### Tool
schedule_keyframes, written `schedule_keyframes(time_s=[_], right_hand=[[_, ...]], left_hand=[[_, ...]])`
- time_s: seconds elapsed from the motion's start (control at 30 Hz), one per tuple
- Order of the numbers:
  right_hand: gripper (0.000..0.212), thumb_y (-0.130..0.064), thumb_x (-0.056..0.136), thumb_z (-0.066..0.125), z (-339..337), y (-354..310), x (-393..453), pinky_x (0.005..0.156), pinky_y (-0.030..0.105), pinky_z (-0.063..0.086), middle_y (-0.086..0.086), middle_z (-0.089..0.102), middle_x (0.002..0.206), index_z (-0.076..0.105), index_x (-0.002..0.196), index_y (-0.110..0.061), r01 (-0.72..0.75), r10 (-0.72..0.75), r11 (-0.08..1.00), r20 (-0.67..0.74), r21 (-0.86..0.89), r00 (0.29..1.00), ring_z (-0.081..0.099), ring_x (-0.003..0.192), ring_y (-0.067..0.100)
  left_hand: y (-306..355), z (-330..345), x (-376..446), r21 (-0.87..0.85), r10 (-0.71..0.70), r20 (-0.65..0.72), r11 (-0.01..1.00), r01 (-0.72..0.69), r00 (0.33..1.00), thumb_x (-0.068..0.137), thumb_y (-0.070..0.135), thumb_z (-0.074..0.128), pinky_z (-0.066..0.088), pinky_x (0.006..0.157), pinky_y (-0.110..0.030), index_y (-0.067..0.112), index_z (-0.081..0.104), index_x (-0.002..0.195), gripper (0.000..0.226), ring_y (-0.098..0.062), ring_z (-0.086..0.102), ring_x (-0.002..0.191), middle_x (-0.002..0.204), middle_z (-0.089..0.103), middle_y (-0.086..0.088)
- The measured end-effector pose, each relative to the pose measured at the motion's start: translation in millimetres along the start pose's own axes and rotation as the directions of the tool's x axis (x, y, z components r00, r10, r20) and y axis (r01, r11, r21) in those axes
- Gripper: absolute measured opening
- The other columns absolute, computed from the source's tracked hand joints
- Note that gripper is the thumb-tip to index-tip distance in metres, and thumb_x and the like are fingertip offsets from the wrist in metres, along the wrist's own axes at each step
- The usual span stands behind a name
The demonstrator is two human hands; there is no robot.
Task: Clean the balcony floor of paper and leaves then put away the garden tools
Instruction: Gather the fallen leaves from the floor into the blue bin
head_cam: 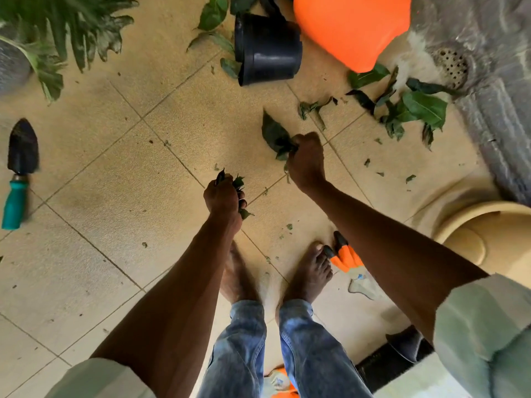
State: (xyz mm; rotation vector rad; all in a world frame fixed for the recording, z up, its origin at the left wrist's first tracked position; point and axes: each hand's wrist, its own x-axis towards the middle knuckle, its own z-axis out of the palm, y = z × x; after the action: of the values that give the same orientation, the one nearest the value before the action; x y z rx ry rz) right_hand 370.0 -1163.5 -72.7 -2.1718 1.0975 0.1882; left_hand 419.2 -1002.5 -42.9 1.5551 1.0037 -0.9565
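I look straight down at the tiled balcony floor (120, 179). My left hand (224, 196) grips a bunch of small green leaves just above the tiles. Further out, my right hand (306, 159) grips a large dark leaf (274, 133) by its stem end, with more leaf pieces in the fist. A loose pile of green leaves (408, 110) lies at the upper right. Small leaf crumbs dot the tiles. A hand trowel (18, 173) with a teal handle lies at the far left.
A black plastic pot (267, 50) lies on its side at the top, beside an orange bucket (350, 27). A floor drain (449, 67) sits at the top right. An orange and grey glove (349, 262) lies by my bare right foot. A beige pot (485, 239) stands at right, a potted plant (66, 27) at top left.
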Motion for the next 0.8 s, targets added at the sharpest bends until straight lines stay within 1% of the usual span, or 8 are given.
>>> schedule_keyframes(time_s=[0.1,0.2,0.23,0.3,0.43,0.6,0.67,0.8], right_hand=[[0.029,0.011,0.085,0.055,-26.7,-10.6,28.7,0.072,0.017,0.051,0.005,0.052,0.098,0.050,0.113,0.009,-0.178,0.202,0.966,-0.122,0.186,0.972,0.051,0.088,0.011],[0.020,-0.002,0.089,0.053,-37.7,-18.4,62.0,0.090,0.032,0.042,0.024,0.049,0.127,0.050,0.089,-0.022,-0.233,0.244,0.968,-0.128,0.096,0.961,0.050,0.114,0.034],[0.019,-0.004,0.090,0.051,-35.3,-18.1,71.0,0.090,0.034,0.040,0.021,0.043,0.134,0.050,0.089,-0.023,-0.257,0.261,0.965,-0.144,0.049,0.955,0.047,0.119,0.035],[0.028,-0.004,0.092,0.049,-23.6,-12.8,82.8,0.089,0.034,0.040,0.012,0.030,0.143,0.054,0.118,-0.014,-0.279,0.267,0.960,-0.206,-0.030,0.941,0.042,0.123,0.033],[0.031,-0.011,0.092,0.058,3.0,-4.7,65.6,0.101,0.039,0.048,0.011,0.035,0.143,0.057,0.123,-0.008,0.103,-0.102,0.958,0.020,-0.267,0.995,0.040,0.127,0.029],[0.029,-0.006,0.088,0.060,15.4,10.1,11.2,0.091,0.044,0.052,0.017,0.057,0.119,0.061,0.117,-0.004,0.543,-0.485,0.783,0.248,-0.303,0.838,0.053,0.113,0.032],[0.036,0.000,0.083,0.063,14.3,13.6,-10.6,0.089,0.044,0.054,0.020,0.063,0.106,0.059,0.118,-0.001,0.567,-0.522,0.789,0.230,-0.236,0.821,0.058,0.104,0.035],[0.025,0.005,0.086,0.058,2.7,20.6,-38.5,0.073,0.028,0.049,0.022,0.058,0.108,0.063,0.110,0.003,0.310,-0.292,0.948,0.188,-0.071,0.938,0.058,0.095,0.032]], left_hand=[[-1.6,12.0,-2.3,0.003,0.000,0.011,1.000,0.000,1.000,0.100,0.018,0.046,0.030,0.038,-0.022,0.010,0.056,0.091,0.016,-0.012,0.037,0.047,0.061,0.048,-0.003],[-2.5,20.9,-2.7,0.010,0.009,0.026,1.000,-0.010,1.000,0.101,0.018,0.045,0.030,0.039,-0.022,0.012,0.055,0.089,0.017,-0.012,0.038,0.048,0.063,0.048,-0.004],[-2.7,22.6,-2.5,0.014,0.013,0.027,1.000,-0.013,1.000,0.101,0.017,0.045,0.030,0.039,-0.022,0.012,0.055,0.088,0.018,-0.012,0.037,0.047,0.063,0.047,-0.004],[-3.1,24.4,-1.0,0.018,0.014,0.023,1.000,-0.014,1.000,0.101,0.017,0.045,0.030,0.039,-0.022,0.012,0.056,0.087,0.018,-0.012,0.037,0.047,0.062,0.047,-0.004],[-3.3,21.6,5.4,0.026,0.015,0.012,1.000,-0.015,1.000,0.100,0.019,0.046,0.031,0.041,-0.023,0.012,0.057,0.086,0.019,-0.011,0.037,0.046,0.060,0.048,-0.003],[-5.4,19.2,2.7,0.039,0.027,-0.015,0.999,-0.026,1.000,0.099,0.016,0.046,0.030,0.041,-0.023,0.008,0.057,0.092,0.016,-0.012,0.038,0.047,0.062,0.049,-0.004],[-5.9,20.6,-1.0,0.047,0.040,-0.025,0.998,-0.038,0.999,0.098,0.012,0.044,0.029,0.037,-0.022,0.007,0.057,0.100,0.014,-0.012,0.036,0.047,0.063,0.047,-0.005],[-10.6,24.4,-8.3,0.031,0.046,-0.030,0.998,-0.046,0.998,0.099,0.013,0.044,0.028,0.037,-0.021,0.008,0.055,0.097,0.012,-0.011,0.037,0.048,0.063,0.047,-0.004]])
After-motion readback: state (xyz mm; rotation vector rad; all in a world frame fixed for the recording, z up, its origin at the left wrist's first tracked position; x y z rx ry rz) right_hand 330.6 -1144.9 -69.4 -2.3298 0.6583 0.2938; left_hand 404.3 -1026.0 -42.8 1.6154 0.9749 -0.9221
